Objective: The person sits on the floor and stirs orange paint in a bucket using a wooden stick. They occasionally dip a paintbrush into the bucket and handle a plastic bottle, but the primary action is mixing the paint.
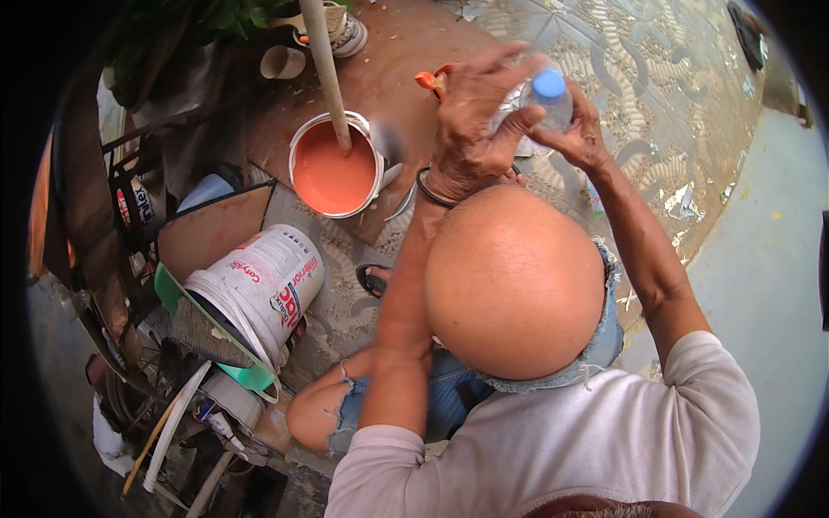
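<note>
A clear plastic bottle [560,110] with a blue cap [547,84] is between my two hands, above and beyond my raised knee [518,285]. My right hand [580,136] is closed round its right side, the thumb low on it. From the other side my left hand [479,125] reaches round the bottle, with the thumb near its front and the fingers curving behind it. Those fingers are smeared by motion. Whatever is inside the bottle cannot be made out. A small orange thing [430,82] shows beside my left hand; its kind is unclear.
Left of my hands stands a white bucket of orange paint [332,177] with a wooden stick [321,69] in it. A larger white paint bucket [268,281] lies tilted nearer me, beside a green-edged brush-like tool [211,332]. Paint flakes [682,203] litter the patterned floor.
</note>
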A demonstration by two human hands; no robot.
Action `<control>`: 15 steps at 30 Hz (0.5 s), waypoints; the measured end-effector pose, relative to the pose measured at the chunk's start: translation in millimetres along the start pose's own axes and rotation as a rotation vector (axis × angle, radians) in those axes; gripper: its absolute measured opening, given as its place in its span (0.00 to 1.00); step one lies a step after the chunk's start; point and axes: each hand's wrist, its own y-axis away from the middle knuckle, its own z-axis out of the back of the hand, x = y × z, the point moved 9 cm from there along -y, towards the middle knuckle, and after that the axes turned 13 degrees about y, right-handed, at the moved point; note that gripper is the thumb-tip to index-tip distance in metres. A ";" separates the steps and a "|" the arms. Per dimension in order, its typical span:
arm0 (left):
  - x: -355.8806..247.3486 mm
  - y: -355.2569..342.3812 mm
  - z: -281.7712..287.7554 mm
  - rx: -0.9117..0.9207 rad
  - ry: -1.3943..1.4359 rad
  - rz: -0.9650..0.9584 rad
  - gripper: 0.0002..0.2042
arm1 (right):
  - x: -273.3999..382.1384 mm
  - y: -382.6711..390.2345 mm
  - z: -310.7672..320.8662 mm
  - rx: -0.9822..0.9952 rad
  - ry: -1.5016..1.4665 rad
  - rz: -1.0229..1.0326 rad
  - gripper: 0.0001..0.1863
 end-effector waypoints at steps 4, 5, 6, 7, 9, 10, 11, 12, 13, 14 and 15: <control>-5.6 0.1 -11.6 0.289 -0.095 -0.141 0.18 | 23.0 10.1 -22.2 0.145 -0.137 0.021 0.37; -3.9 1.6 -8.9 0.295 -0.070 -0.089 0.17 | 24.0 12.9 -24.1 0.157 -0.116 0.014 0.37; -1.5 5.0 -6.7 0.299 -0.045 -0.036 0.16 | 23.0 16.6 -27.7 0.170 -0.095 0.008 0.37; 2.2 8.9 -4.6 0.300 -0.026 0.018 0.16 | 20.9 19.5 -33.2 0.188 -0.076 0.005 0.37; 4.5 16.1 -1.1 0.266 -0.078 0.010 0.14 | 14.5 26.3 -36.8 0.150 0.021 0.027 0.37; 7.2 21.8 1.1 0.245 -0.104 0.009 0.14 | 18.7 28.9 -37.3 0.135 0.090 0.045 0.37; 11.3 27.9 3.8 0.217 -0.136 0.023 0.14 | 23.0 31.3 -37.9 0.120 0.157 0.062 0.36; 15.4 34.1 5.8 0.189 -0.168 0.036 0.15 | 27.6 33.0 -35.9 0.069 0.225 0.071 0.37; 19.1 39.7 5.6 0.161 -0.194 0.049 0.17 | 28.6 35.7 -34.2 0.027 0.309 0.074 0.36; 22.1 44.0 7.1 0.091 -0.268 0.054 0.18 | 28.2 38.6 -33.4 -0.015 0.391 0.077 0.36; 24.9 48.0 6.8 0.020 -0.341 0.060 0.19 | 28.5 39.9 -32.6 -0.057 0.474 0.081 0.36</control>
